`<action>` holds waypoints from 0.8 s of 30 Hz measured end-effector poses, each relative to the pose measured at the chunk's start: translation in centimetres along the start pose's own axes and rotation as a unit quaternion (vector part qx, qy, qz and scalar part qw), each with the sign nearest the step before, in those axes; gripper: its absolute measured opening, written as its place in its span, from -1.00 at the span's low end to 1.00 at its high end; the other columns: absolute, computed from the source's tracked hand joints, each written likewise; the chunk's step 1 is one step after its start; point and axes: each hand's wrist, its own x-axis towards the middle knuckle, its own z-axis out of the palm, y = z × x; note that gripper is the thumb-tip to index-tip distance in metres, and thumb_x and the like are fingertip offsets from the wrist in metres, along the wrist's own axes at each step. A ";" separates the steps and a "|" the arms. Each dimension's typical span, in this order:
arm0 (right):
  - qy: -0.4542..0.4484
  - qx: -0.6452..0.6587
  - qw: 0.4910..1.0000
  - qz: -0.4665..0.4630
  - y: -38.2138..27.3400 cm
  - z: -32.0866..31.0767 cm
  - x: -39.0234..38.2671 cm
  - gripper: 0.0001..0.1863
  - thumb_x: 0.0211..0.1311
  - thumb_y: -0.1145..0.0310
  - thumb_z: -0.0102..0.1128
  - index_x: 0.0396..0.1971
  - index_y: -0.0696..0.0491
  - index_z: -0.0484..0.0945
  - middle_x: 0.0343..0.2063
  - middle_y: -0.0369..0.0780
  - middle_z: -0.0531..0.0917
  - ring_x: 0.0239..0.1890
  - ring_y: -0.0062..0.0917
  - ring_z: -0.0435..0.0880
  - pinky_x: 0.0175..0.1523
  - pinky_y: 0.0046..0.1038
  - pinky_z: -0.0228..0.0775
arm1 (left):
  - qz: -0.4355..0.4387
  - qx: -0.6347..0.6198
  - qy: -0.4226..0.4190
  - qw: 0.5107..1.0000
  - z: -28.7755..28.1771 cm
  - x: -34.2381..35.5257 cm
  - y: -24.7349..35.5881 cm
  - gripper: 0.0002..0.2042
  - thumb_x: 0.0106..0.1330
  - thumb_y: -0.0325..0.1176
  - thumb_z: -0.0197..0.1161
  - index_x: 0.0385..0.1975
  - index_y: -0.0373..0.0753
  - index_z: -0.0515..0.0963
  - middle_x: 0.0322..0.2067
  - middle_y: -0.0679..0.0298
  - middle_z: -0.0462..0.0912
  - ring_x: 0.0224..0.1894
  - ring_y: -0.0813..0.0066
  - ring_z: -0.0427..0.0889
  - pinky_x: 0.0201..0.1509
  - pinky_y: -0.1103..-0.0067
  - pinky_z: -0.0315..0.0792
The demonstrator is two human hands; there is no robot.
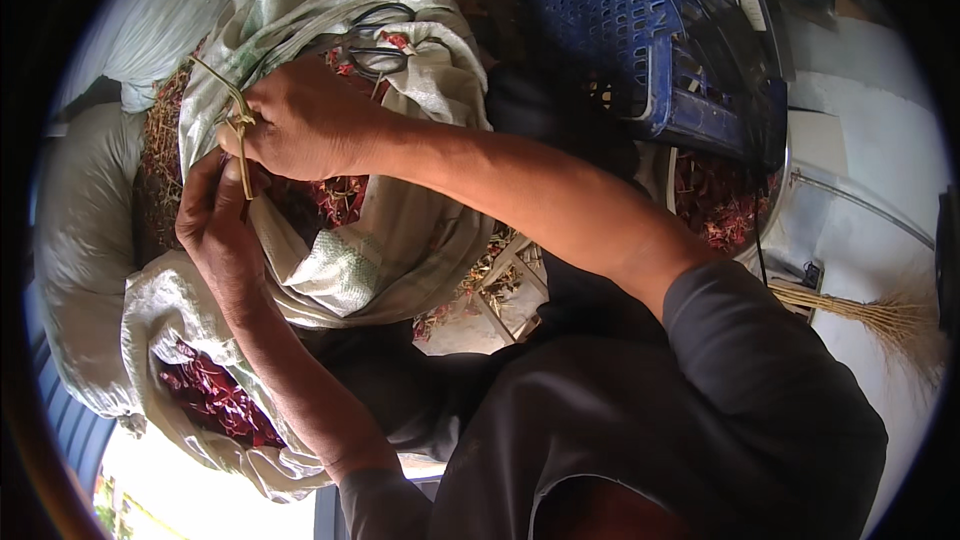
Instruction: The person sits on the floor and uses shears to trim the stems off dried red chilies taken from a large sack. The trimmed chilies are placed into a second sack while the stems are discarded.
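My right hand (310, 120) is closed in a pinch on a thin, bent, yellowish-green dry stalk (240, 118). Just below it, my left hand (222, 235) grips the stalk's lower end between thumb and fingers. Both hands are over the mouth of a large white woven sack (410, 245). Inside it lie dried red chillies (345, 198), partly hidden by my hands and right forearm. On the sack's far folds rests a pair of dark-handled scissors (403, 62), its blades hard to make out.
A second sack (165, 305) with dark red chillies stands at the lower left, beside a stuffed pale bag (85, 240). At the far right, a blue plastic crate (655, 80) sits above a container of red chillies (720, 210). A straw broom (870, 312) lies further right.
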 end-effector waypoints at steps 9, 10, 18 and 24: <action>0.078 0.257 0.937 0.223 0.5 -5.4 3.7 -0.63 0.32 0.26 0.07 -0.68 0.11 0.48 -0.78 -0.26 0.53 -0.81 -0.71 0.41 -0.75 -0.58 0.22 | -0.029 -0.167 0.008 0.986 -3.8 0.7 -4.1 -0.91 0.37 -0.53 0.17 -0.19 -0.36 0.54 -0.32 0.18 0.62 -0.30 0.42 0.63 -0.12 0.55 0.57; 0.087 0.309 0.917 0.236 -0.7 -6.4 3.7 -0.65 0.33 0.27 0.08 -0.66 0.10 0.48 -0.77 -0.27 0.53 -0.81 -0.75 0.41 -0.77 -0.64 0.20 | -0.048 -0.135 0.032 0.989 -4.7 0.6 -4.5 -0.91 0.38 -0.53 0.16 -0.19 -0.35 0.53 -0.31 0.18 0.61 -0.30 0.43 0.62 -0.11 0.54 0.58; 0.006 0.479 0.828 0.291 -1.4 -5.1 2.2 -0.63 0.26 0.20 0.13 -0.20 0.25 0.59 -0.32 -0.06 0.71 -0.35 -0.38 0.74 -0.36 -0.40 0.62 | 0.004 0.504 -0.153 0.850 -3.1 2.8 -13.0 -0.59 0.10 -0.48 0.32 0.01 -0.19 0.54 -0.16 0.05 0.65 -0.14 0.14 0.67 -0.05 0.35 0.52; 0.007 0.435 0.838 0.329 -0.4 -4.6 2.5 -0.67 0.27 0.23 0.17 -0.16 0.20 0.59 -0.43 -0.18 0.65 -0.40 -0.48 0.68 -0.32 -0.44 0.62 | 0.099 0.569 -0.174 0.798 -4.1 2.9 -15.0 -0.67 0.10 -0.41 0.35 -0.09 -0.20 0.59 -0.23 0.03 0.63 -0.20 -0.03 0.63 -0.07 0.27 0.49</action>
